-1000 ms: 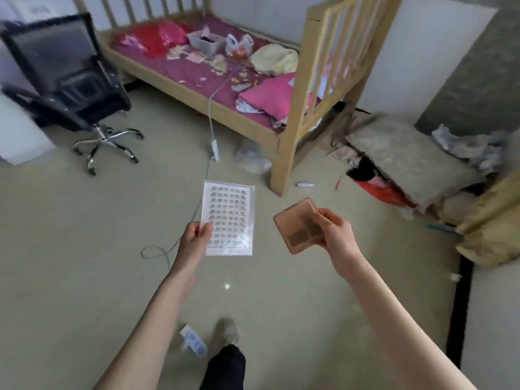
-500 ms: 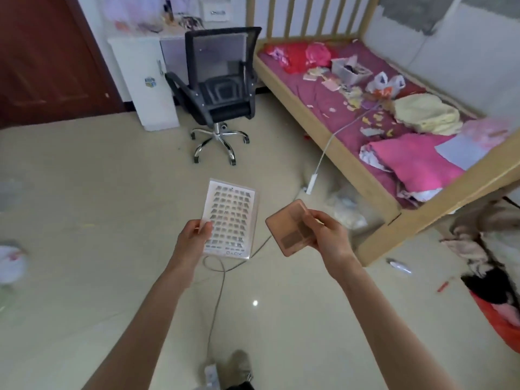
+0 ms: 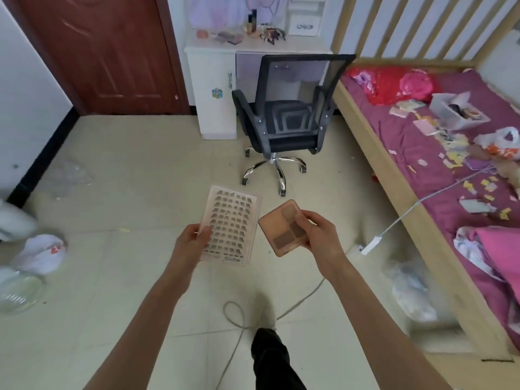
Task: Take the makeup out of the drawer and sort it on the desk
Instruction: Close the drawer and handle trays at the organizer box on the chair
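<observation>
**Peach-toned makeup on its way to the desk**

Peach plastic in both hands: the left hand [image 3: 189, 241] pinches the lower corner of a flat sheet of small brown pieces [image 3: 229, 226], thumb on top, while the right hand [image 3: 318, 235] grips a square eyeshadow palette [image 3: 284, 228] by its edge. Both items hang over the tiled floor, where a cable [image 3: 239, 327] loops just ahead of the person's foot. Beyond stands an office chair [image 3: 287, 119] in front of the white desk [image 3: 253, 47], already carrying small cosmetics. This looks like the carrying step; next comes stepping past cable and chair to set both down.
</observation>
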### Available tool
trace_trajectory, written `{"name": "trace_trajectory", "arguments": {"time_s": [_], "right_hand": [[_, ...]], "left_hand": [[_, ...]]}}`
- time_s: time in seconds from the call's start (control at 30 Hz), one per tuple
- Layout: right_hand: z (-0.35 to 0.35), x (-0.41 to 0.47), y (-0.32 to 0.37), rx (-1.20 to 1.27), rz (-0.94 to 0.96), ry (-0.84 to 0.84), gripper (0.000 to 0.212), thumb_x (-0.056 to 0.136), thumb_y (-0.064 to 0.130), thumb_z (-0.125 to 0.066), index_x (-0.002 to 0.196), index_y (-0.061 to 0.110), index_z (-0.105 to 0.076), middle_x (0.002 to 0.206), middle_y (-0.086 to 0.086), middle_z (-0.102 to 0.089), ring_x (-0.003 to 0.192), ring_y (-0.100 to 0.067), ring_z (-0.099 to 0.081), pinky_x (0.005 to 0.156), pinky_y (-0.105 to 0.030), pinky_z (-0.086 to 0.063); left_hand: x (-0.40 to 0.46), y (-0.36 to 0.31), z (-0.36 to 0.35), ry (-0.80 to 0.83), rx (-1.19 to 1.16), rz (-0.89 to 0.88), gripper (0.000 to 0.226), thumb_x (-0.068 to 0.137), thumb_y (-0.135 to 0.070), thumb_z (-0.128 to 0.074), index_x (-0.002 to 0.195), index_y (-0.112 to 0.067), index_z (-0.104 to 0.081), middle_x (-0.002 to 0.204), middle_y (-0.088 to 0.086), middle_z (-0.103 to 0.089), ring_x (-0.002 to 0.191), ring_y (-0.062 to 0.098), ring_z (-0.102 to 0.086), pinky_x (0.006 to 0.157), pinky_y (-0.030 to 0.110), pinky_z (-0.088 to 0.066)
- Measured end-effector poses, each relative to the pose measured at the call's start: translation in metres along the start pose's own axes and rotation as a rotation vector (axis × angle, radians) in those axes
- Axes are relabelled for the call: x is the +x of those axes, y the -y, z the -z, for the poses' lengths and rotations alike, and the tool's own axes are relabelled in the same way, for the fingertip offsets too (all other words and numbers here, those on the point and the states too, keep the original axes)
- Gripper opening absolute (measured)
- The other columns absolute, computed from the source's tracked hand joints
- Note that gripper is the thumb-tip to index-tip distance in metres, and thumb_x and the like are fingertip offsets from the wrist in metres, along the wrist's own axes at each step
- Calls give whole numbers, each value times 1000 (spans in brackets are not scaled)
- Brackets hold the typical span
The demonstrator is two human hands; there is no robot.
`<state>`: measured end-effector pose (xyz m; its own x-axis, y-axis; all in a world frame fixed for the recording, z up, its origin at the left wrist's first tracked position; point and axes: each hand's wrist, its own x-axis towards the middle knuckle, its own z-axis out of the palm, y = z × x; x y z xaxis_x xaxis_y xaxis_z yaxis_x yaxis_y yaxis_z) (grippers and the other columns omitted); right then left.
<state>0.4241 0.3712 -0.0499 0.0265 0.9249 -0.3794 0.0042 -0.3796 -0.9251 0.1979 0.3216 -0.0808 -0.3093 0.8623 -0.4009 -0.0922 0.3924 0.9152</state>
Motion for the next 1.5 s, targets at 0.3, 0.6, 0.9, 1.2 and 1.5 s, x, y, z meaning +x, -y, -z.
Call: {"name": "trace_trajectory", "arguments": {"time_s": [0.3,0.6,0.9,1.2,1.5], "right_hand": [[-53,193,104,-78,4,146,9,90,24,-59,94,19,-65,106,-10,-64,92,-20,-58,84,-36,-51],[-161,359,158,-107,-41,226,9,92,20,-56,94,16,-63,95,-7,-62,84,-17,-57,75,-29,-51],[-293,521,235,-45,-62,144,8,92,22,-56,84,23,-59,87,-1,-61,84,-18,-55,94,-42,-46],[-345,689,294,63,-103,33,14,95,16,-51,103,13,-61,103,-10,-62,93,-22,-58,90,-40,-49],[-371,875,357,216,-197,-72,19,95,13,-50,112,8,-57,109,-13,-62,101,-27,-60,90,-39,-51]], "left_hand": [[161,-92,-21,-101,-76,14,24,96,-22,-48,113,-7,-54,113,17,-61,107,35,-58,97,52,-43],[334,-145,19,-213,-145,36,21,96,-21,-47,109,-6,-54,100,10,-62,96,29,-58,93,47,-46],[548,-243,87,-187,-90,4,29,94,-24,-50,116,-5,-53,111,15,-62,103,32,-59,95,47,-46],[731,-312,75,-117,-122,54,29,94,-17,-51,118,-2,-53,106,11,-63,95,25,-60,83,35,-48],[907,-393,25,-84,-83,54,30,94,-18,-51,120,-3,-53,110,11,-63,97,22,-61,80,30,-49]]}}
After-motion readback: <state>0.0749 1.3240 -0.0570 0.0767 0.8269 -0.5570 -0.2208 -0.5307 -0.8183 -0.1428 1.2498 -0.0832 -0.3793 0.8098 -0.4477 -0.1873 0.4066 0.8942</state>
